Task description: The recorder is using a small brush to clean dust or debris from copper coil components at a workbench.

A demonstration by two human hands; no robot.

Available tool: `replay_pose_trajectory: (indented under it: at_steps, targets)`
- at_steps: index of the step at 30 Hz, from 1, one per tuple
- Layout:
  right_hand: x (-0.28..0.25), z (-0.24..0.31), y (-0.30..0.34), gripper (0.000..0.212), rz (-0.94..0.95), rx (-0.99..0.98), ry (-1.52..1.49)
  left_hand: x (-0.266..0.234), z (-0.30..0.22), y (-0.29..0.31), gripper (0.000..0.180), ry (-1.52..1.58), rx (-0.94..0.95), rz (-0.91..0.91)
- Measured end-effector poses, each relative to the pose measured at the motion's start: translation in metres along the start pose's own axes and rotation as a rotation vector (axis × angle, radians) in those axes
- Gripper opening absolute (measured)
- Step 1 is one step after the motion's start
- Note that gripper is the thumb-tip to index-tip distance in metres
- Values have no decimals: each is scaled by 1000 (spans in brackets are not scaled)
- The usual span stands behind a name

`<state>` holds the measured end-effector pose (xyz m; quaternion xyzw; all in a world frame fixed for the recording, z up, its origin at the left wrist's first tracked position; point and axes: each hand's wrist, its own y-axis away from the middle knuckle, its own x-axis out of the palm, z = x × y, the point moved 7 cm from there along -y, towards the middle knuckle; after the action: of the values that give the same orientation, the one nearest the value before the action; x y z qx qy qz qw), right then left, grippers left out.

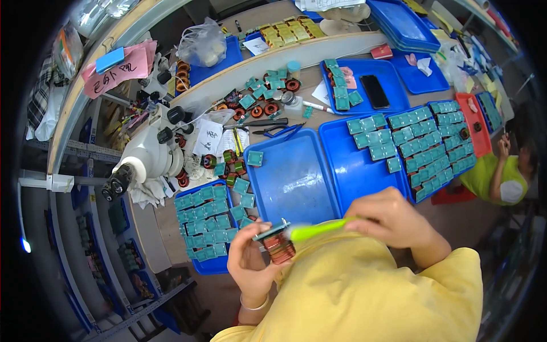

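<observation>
Two hands: both bare, in front of a yellow shirt; clock directions below are taken from the held component.
Held component: copper-coloured winding beneath a green board, carried in the left hand at the near side of the bench, at 6 o'clock of the view.
Left hand: at 8 o'clock; thumb and fingers clamped on the component.
Right hand: between 2 and 3 o'clock; fingers closed around the handle of a bright green tool.
Tool head: points to 9 o'clock, close beside the board; blurred, so contact cannot be told.
Middle tray: blue, at 12 o'clock; one green board lies in its 11 o'clock corner.
Left tray: blue, between 9 and 10 o'clock; rows of green-topped components.
Right tray: blue, between 1 and 2 o'clock; further green-topped components grouped toward its far right.
Pliers: blue-handled, at 12 o'clock, just beyond the middle tray.
Phone: dark, at 1 o'clock, in a far blue tray.
Microscope: white body, dark eyepieces, at 10 o'clock.
Co-worker: green clothing, between 2 and 3 o'clock.
</observation>
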<state>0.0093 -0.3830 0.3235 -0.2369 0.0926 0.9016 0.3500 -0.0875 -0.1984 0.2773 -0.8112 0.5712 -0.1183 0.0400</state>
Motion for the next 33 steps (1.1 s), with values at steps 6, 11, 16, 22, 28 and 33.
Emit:
replay_pose_trajectory:
  at_steps: [6,11,16,22,28,33]
  targets:
    - [52,-9,3,19,300,-46,-211,11,56,16,79,1061,-586,35]
    - [68,-14,-7,20,207,30,-142,12,64,24,78,1024,-654,22]
    - [89,-31,12,22,419,-85,-249,-14,81,30,67,1185,-534,-21]
    - [52,-135,42,29,-54,487,-406,-102,135,73,47,755,-518,-181]
    - [51,-187,78,34,-114,694,-398,-180,166,143,40,60,-479,-693]
    - [40,-203,109,33,-282,752,-357,-183,170,139,40,-1160,-61,-521]
